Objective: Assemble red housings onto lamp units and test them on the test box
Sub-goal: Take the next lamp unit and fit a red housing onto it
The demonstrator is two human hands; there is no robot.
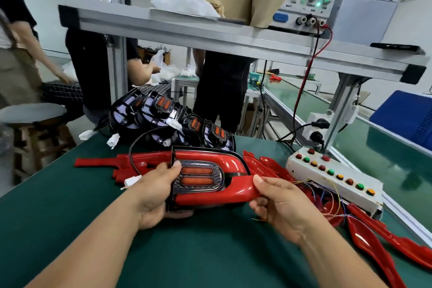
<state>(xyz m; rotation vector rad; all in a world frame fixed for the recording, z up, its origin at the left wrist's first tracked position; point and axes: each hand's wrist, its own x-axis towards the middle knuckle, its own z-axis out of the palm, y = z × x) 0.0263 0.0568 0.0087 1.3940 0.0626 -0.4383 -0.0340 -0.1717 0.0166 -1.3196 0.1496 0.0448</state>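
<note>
Holding lamp unit (198, 177) in left grip (154, 194); right grip (278, 203) pinches red housing (233, 194) beside it: likely stiff, slick; grasp edges.

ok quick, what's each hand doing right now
left hand: grips the lamp unit at its left end
right hand: pinches the red housing by its lower arm

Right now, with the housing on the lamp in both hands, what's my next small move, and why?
Probably press the housing's lower arm home with the right hand: it pinches that arm's end while the left hand grips the lamp. The connector sits loose by the left wrist, away from the test box, so testing likely comes after.
</note>
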